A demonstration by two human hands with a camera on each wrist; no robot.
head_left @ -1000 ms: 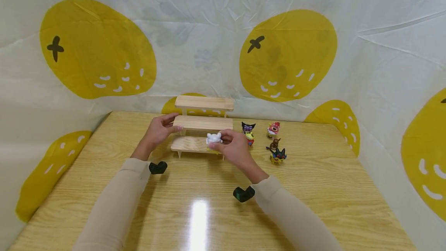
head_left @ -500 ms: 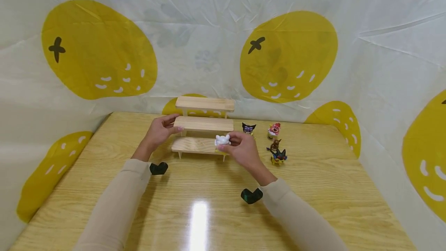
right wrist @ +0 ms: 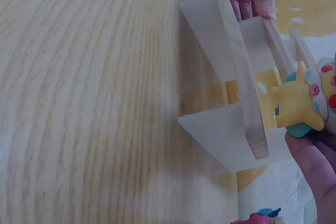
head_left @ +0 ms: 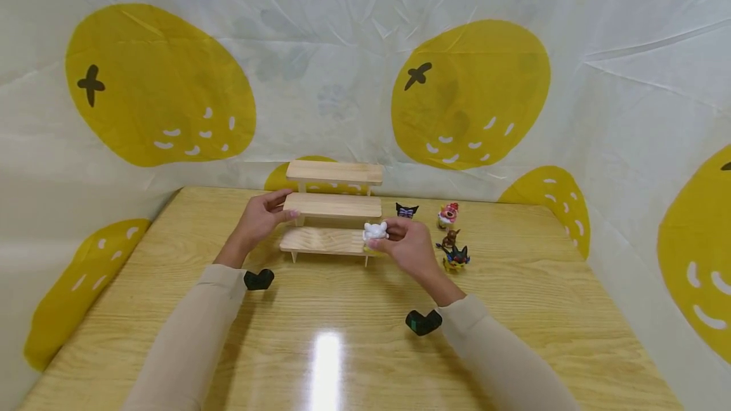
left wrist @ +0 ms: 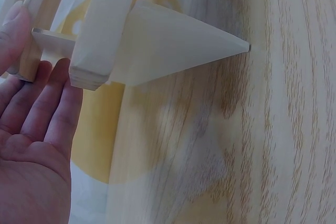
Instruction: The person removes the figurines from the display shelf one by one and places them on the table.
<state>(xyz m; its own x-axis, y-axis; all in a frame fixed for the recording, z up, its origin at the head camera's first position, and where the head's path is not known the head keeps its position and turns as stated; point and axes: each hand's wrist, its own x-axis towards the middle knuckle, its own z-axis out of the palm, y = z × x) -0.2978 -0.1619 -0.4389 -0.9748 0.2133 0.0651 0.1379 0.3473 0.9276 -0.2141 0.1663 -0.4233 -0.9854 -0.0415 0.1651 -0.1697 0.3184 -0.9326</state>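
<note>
A three-tier wooden display stand (head_left: 333,206) stands near the back of the table. At its left end my left hand (head_left: 259,219) grips the middle tier, thumb on top and fingers beneath, as the left wrist view shows. My right hand (head_left: 412,247) pinches a small toy figurine (right wrist: 300,100) with a yellow body and a white top. The figurine is upright at the right end of the bottom tier (head_left: 320,241); whether its feet touch the board I cannot tell.
Right of the stand are several more figurines: a black-eared one (head_left: 407,210), a pink one (head_left: 448,215), a brown one (head_left: 450,238) and a black-and-yellow one (head_left: 456,258). A fruit-patterned cloth (head_left: 325,81) hangs behind the table (head_left: 285,335).
My right hand has moved right with the figurine, from over the bottom tier to its right end. The left hand keeps its grip on the stand.
</note>
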